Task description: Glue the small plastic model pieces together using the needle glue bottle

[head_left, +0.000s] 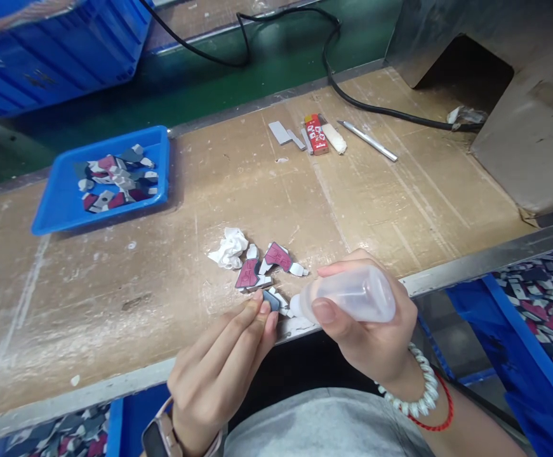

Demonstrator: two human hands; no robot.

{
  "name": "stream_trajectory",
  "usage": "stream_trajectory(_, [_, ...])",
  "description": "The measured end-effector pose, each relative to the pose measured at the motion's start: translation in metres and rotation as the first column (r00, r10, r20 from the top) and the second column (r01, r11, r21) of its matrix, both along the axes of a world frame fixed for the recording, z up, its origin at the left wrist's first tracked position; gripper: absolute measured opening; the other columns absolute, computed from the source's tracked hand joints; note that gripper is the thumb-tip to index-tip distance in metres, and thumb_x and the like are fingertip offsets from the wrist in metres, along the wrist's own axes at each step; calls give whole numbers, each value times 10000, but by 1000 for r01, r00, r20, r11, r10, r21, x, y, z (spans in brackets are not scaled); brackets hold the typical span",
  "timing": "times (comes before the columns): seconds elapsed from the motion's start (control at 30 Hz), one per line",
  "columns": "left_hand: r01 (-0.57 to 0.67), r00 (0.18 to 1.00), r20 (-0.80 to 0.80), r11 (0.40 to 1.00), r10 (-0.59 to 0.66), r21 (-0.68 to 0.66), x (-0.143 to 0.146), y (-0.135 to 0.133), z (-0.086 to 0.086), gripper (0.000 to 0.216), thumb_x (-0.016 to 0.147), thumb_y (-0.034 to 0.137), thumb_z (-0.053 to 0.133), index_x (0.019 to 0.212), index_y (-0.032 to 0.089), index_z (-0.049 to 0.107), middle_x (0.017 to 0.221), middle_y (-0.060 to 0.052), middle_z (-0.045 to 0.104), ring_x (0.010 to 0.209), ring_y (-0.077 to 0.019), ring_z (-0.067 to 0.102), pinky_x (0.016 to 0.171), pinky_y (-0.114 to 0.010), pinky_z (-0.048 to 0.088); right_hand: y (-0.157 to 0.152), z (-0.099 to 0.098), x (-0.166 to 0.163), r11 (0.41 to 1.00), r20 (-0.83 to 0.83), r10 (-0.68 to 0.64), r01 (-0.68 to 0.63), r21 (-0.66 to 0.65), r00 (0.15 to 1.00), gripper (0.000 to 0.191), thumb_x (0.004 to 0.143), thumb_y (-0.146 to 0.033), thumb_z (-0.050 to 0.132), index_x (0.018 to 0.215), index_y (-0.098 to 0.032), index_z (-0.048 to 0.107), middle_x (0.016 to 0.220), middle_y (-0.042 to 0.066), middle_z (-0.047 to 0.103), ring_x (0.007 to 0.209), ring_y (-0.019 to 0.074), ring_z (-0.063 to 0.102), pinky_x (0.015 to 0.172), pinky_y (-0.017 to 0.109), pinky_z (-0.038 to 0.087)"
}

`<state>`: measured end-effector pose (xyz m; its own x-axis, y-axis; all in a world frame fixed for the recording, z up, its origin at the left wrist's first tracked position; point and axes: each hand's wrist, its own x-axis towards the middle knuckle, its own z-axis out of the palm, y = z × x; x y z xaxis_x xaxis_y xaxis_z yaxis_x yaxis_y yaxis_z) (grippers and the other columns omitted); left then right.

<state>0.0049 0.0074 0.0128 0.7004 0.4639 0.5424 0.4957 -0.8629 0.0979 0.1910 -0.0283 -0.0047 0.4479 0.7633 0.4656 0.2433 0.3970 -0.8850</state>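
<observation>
Fingertips (258,298) of your left hand (219,374) are pinching a small grey-and-white piece (272,299) over the front edge of the workbench (400,209). Your right hand (371,336) is wrapping closed around a translucent squeeze bottle (352,293), which is lying on its side just right of the piece, and its nozzle is touching or nearly touching the piece; you cannot tell which. Two maroon-and-white pieces (266,266) are lying just behind the piece, with a crumpled white tissue (229,247) sitting behind it and slightly left. A blue tray (52,219) of similar pieces is resting well behind and to the left of the piece. A red box (316,134) and a silver pen (367,141) are lying far behind the piece, toward the right.
</observation>
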Motion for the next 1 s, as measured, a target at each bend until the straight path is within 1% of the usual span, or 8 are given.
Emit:
stream_trajectory(0.33, [4, 997, 77, 1000, -3, -16, 1, 3, -6, 156, 795, -62, 758, 818, 62, 667, 857, -118, 767, 899, -177, 756, 888, -260, 590, -1, -4, -1, 998, -15, -61, 61, 26, 998, 233, 778, -243, 816, 958, -192, 678, 852, -19, 653, 746, 113, 628, 674, 231, 517])
stream_trajectory(0.47, [-22, 996, 87, 1000, 24, -22, -1, 1, -10, 147, 826, -50, 731, 874, 82, 688, 906, -96, 770, 917, -174, 748, 882, -265, 577, -5, -4, -1, 993, -250, -86, 105, 62, 964, 360, 780, -205, 789, 1109, -233, 644, 926, -4, 661, 817, 146, 645, 739, 269, 554])
stream_trajectory(0.57, [-47, 997, 60, 998, 50, -38, -6, -4, -13, 164, 881, 40, 713, 1036, 95, 703, 1064, -111, 765, 970, -202, 738, 879, -302, 572, -9, -2, 6, 996, -460, -88, 77, -44, 883, 403, 740, -179, 830, 1067, -248, 606, 1061, 18, 624, 1000, 182, 642, 877, 325, 557])
stream_trajectory(0.67, [-99, 994, 48, 992, 103, -82, -8, -11, -15, 280, 912, 80, 686, 1190, 105, 674, 1109, -111, 738, 1040, -232, 700, 910, -342, 546, -11, 1, 18, 987, -603, -73, -27, -156, 795, 445, 694, -208, 872, 969, -241, 524, 1023, -3, 580, 951, 173, 663, 827, 304, 564])
stream_trajectory(0.73, [-132, 987, 83, 987, 140, -97, -7, -14, -16, 298, 928, 45, 640, 1221, 92, 657, 1032, -103, 722, 999, -223, 676, 892, -340, 526, -12, 1, 26, 982, -560, -81, -29, -186, 824, 394, 763, -311, 830, 929, -238, 481, 922, -23, 561, 805, 136, 651, 704, 249, 549])
stream_trajectory(0.83, [-156, 971, 161, 978, 177, -136, -2, -18, -13, 280, 955, 31, 569, 1224, 78, 633, 951, -92, 678, 917, -199, 633, 833, -318, 511, -13, -2, 34, 977, -380, -124, 45, -210, 917, 285, 895, -419, 695, 907, -233, 480, 831, -32, 539, 662, 105, 580, 579, 209, 483])
stream_trajectory(0.9, [-150, 960, 203, 967, 192, -206, 0, -20, -8, 265, 974, 40, 526, 1212, 98, 628, 951, -84, 659, 920, -187, 615, 813, -296, 512, -11, -6, 38, 973, -297, -163, 104, -206, 941, 333, 837, -381, 774, 965, -241, 500, 898, -19, 577, 774, 130, 617, 687, 243, 505])
stream_trajectory(1.0, [-123, 932, 305, 963, 195, -239, 2, -25, 0, 227, 987, 61, 502, 1154, 121, 644, 950, -71, 656, 929, -177, 608, 806, -279, 512, -2, -14, 44, 928, -27, -253, 235, -288, 967, 642, 652, -340, 915, 1150, -252, 519, 1089, 37, 640, 1063, 224, 633, 979, 403, 461])
